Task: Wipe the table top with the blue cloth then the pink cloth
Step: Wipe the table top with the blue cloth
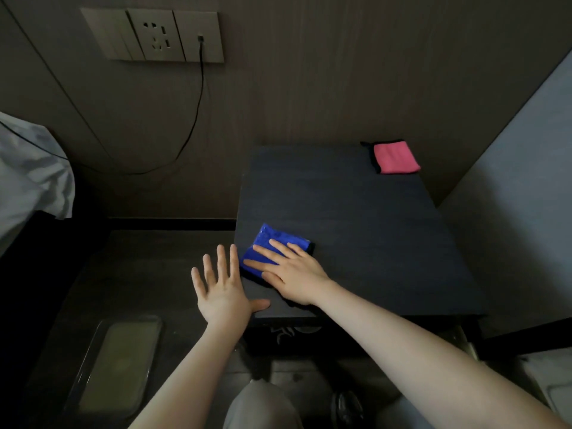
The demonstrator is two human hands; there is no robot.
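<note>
A folded blue cloth (268, 246) lies near the front left corner of the dark table top (356, 224). My right hand (291, 274) presses flat on the cloth, fingers spread and pointing left and away. My left hand (223, 289) hovers open beside the table's left edge, palm down with fingers spread; its thumb reaches over the front left corner. A folded pink cloth (395, 157) with a black edge rests at the table's far right corner, apart from both hands.
A wall socket panel (154, 35) with a black cable (198, 103) hanging from it is on the back wall. White bedding (31, 171) is at the left. A clear tray (117, 363) lies on the floor below my left arm. A pale wall (520, 196) borders the table's right side.
</note>
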